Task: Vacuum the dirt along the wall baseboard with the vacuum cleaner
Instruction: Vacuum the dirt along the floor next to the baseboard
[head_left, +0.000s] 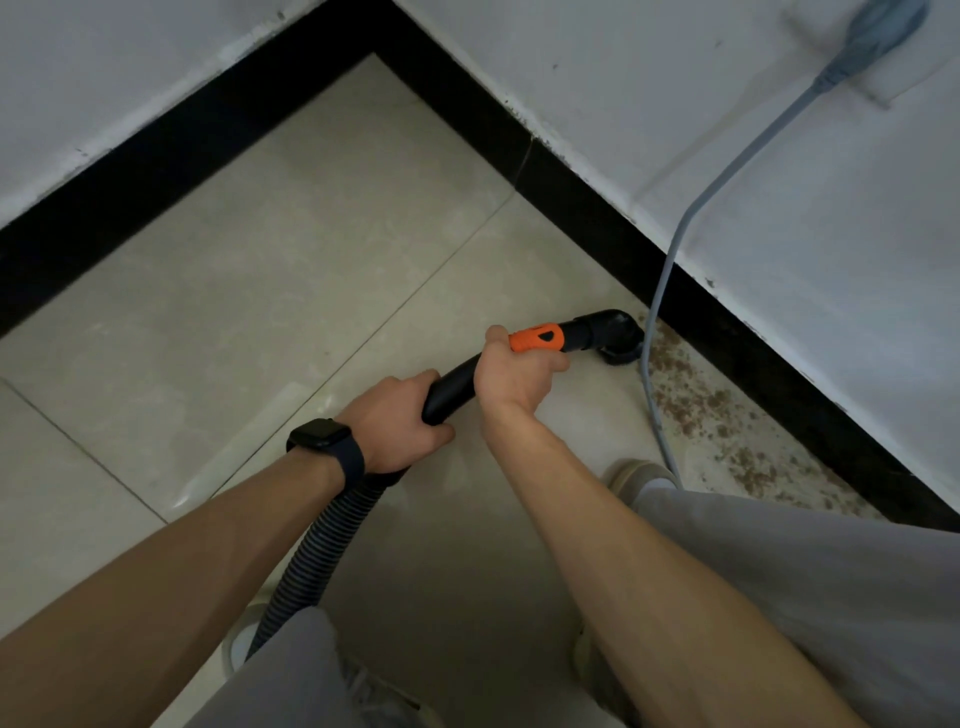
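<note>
Both hands hold a black vacuum wand (451, 387) with an orange collar (537, 338). My left hand (399, 425), a dark watch on its wrist, grips the rear of the wand where the ribbed hose (317, 561) joins. My right hand (514, 375) grips just behind the orange collar. The black nozzle (615, 338) rests on the tile floor beside the black baseboard (737, 343) of the right wall. Brown dirt (701, 410) is scattered along that baseboard, from the nozzle toward the lower right.
A grey power cord (675, 249) hangs from a plug (878, 26) on the white right wall and trails over the floor right beside the nozzle. A second baseboard (156, 171) meets the first in the far corner. My grey-trousered legs and a shoe (636, 475) stand close by.
</note>
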